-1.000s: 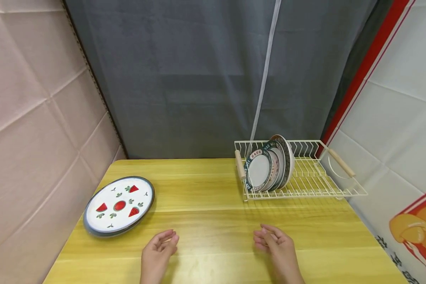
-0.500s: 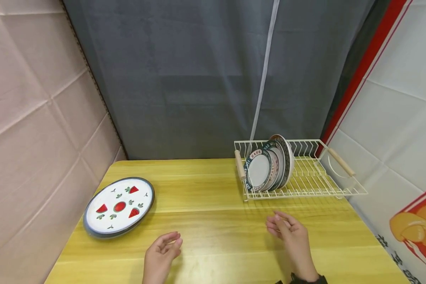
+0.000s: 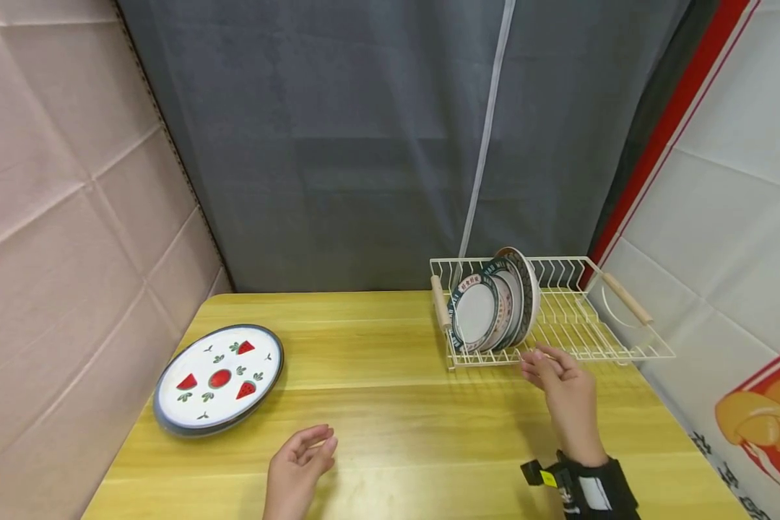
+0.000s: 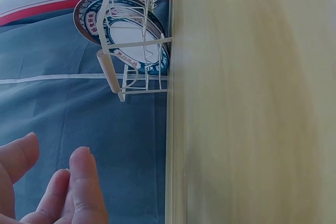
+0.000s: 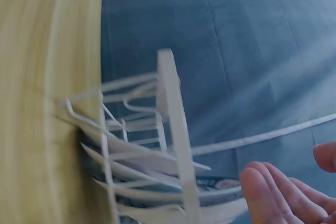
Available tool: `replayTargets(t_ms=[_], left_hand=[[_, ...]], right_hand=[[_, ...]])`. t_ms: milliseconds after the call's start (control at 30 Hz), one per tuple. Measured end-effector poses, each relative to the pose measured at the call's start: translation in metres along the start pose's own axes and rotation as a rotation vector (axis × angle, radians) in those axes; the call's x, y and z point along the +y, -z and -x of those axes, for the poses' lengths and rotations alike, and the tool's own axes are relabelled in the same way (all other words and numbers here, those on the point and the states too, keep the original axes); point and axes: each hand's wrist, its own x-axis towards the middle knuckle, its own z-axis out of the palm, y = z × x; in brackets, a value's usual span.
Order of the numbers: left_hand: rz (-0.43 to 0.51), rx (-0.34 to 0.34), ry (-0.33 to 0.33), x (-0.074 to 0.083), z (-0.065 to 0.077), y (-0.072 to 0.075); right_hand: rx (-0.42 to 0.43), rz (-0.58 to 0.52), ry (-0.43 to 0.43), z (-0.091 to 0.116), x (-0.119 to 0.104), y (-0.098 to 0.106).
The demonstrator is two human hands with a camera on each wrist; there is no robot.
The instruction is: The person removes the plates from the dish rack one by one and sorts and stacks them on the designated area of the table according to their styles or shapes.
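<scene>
My right hand (image 3: 565,393) is over the front edge of a cream wire dish rack (image 3: 578,318), its fingers loosely bent and holding nothing. Several patterned plates (image 3: 476,312) lean upright at the rack's left end, the rearmost a larger dish with a dark patterned rim (image 3: 528,296). My left hand (image 3: 299,469) hovers above the front of the table, relaxed, with a gap between thumb and fingers (image 4: 86,182). Nearest to it, on the left, lies a white oval plate (image 3: 201,404) with red watermelon drawings and a blue rim, seemingly stacked on another.
The rack has wooden handles (image 3: 626,297) at both ends and stands at the back right of the wooden table (image 3: 364,361). A grey curtain (image 3: 364,144) hangs behind. Pale cloth walls (image 3: 58,253) stand at both sides. A black band (image 3: 591,487) wraps my right wrist.
My right hand has moved forward and to the right, from above the table to the rack's front edge. My left hand has shifted slightly right. The plates and rack stay put.
</scene>
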Motion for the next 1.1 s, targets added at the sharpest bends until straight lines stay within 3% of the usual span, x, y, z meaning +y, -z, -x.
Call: replayTargets(t_ms=[200,300,767,1100], left_hand=[[-0.009,-0.003,-0.009,0.0,0.002,0.001],[-0.009,-0.004,-0.003,0.001,0.002,0.001],[-0.028,-0.02,0.021,0.001,0.003,0.002],[-0.002,-0.018,0.023,0.001,0.005,0.001]], right_hand=[[0.169,0.188,0.147,-0.027,-0.001,0.002],[0.205,0.286,0.179,-0.036,0.002,0.001],[0.093,0.395,0.162,-0.071,0.002,-0.006],[0.141,0.63,0.357,-0.079,0.007,-0.02]])
